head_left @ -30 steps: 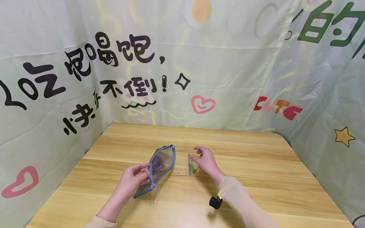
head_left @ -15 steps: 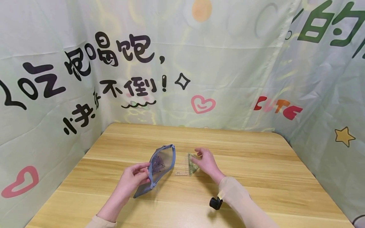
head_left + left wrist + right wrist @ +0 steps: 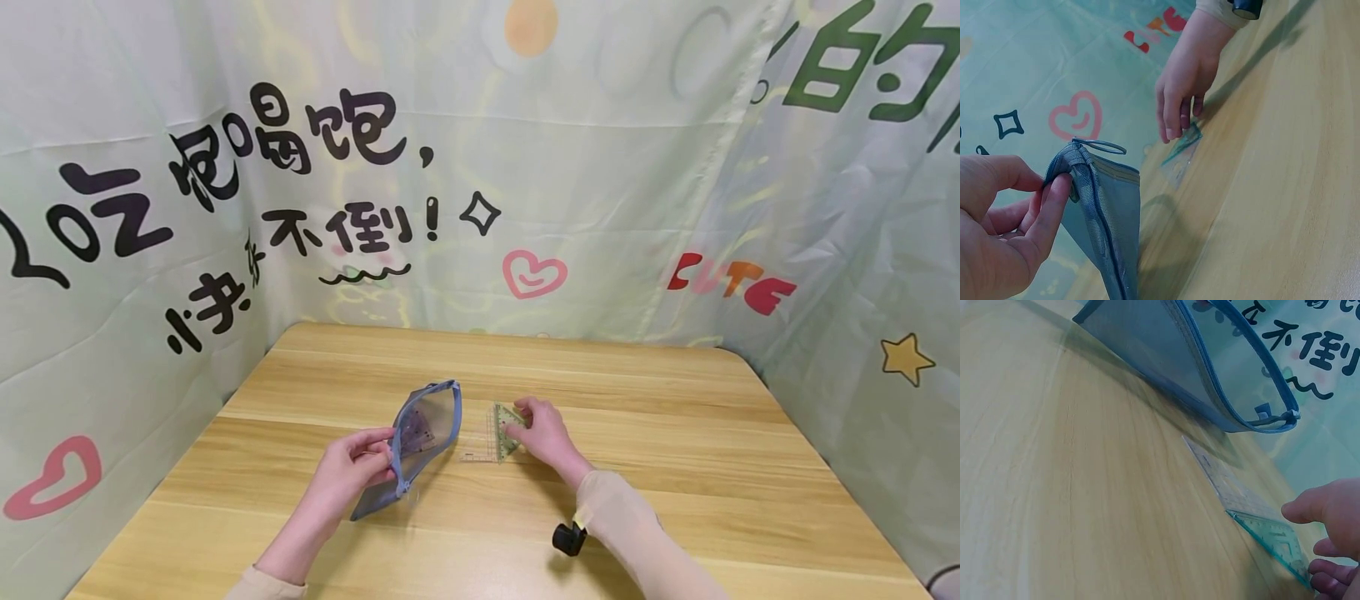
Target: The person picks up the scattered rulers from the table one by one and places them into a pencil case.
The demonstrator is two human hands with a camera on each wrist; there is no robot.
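Observation:
My left hand [image 3: 351, 460] pinches the rim of a blue, see-through zip pouch [image 3: 372, 502], its mouth spread apart on the right side. Inside the pouch shows a purple-tinted set square [image 3: 414, 433]. To the pouch's right, a clear set square [image 3: 1225, 486] lies on the table. A green set square [image 3: 1275, 542] lies edge to edge with it. My right hand [image 3: 550, 437] is over the green one, fingertips right at its far edge and thumb above it. In the right wrist view, thumb and fingers stand apart.
The wooden table [image 3: 712, 467] has printed cloth walls [image 3: 600, 208] round its back and sides. A black wrist camera [image 3: 568, 538] hangs under the right sleeve, low over the table.
My right hand has come down slightly and toward me, its fingers lower and closer to the green set square. My left hand and the pouch have stayed in place.

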